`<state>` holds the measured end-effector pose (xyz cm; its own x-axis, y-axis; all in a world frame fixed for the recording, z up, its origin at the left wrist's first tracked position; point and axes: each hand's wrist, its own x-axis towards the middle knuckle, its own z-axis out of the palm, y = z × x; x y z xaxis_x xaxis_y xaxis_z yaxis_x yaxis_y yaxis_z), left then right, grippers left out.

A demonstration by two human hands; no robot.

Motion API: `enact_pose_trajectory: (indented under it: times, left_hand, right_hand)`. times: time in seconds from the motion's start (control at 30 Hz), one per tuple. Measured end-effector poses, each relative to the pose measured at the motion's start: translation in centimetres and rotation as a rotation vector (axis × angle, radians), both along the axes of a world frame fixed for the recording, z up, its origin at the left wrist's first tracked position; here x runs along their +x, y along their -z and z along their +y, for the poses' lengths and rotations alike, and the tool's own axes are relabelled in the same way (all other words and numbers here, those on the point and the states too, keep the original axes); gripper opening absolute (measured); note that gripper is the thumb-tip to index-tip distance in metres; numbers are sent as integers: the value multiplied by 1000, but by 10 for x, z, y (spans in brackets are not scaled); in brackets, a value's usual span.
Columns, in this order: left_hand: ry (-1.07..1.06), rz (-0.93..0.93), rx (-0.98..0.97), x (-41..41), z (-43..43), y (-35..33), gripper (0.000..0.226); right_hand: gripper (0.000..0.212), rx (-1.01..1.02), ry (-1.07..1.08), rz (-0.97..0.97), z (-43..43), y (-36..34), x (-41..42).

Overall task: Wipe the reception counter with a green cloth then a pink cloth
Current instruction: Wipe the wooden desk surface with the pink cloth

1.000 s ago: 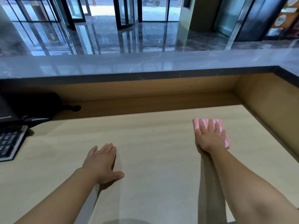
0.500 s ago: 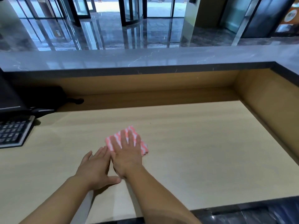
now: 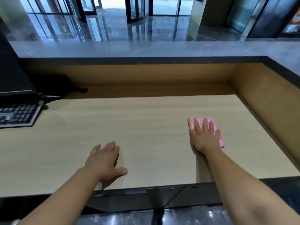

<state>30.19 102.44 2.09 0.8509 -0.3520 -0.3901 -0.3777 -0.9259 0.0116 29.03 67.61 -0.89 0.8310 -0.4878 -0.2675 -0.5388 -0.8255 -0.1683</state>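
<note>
Pink cloth (image 3: 204, 121) swept back right, away from left hand (image 3: 103, 161).

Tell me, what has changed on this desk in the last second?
The right hand, pressing flat on the pink cloth, swept it left next to the left hand, then back out to the right. The left hand stayed flat on the desk, the keyboard unmoved; nothing was picked up or let go.

Lobby: reception counter (image 3: 146, 51), revolving glass door (image 3: 138, 12).
</note>
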Motion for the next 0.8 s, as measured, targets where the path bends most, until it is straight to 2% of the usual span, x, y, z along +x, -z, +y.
enact_pose_trajectory:
  times: [0.1, 0.23, 0.33, 0.43, 0.5, 0.6, 0.8]
  left_hand:
    - [-11, 7, -10, -14, 5, 1, 97]
    - [-35, -4, -24, -25, 17, 3, 90]
    - [-40, -9, 1, -29, 24, 0, 89]
    - [-68, 4, 16, -33, 32, -7, 90]
    - [-70, 20, 80, -34, 37, -9, 89]
    - [-91, 48, 108, -33, 40, -6, 83]
    - [-94, 68, 100, -29, 36, -7, 65]
  right_hand:
    - [59, -58, 2, 26, 43, -3, 4]
    - [59, -108, -318, -76, 158, 9, 9]
    - [57, -108, -548, -81, 233, 18, 6]
    - [56, -67, -722, -77, 265, 18, -6]
    - [55, -20, -765, -105, 258, 18, -12]
    - [54, -25, -695, -113, 215, 19, -20]
    - [53, -104, -296, -117, 68, 26, -50]
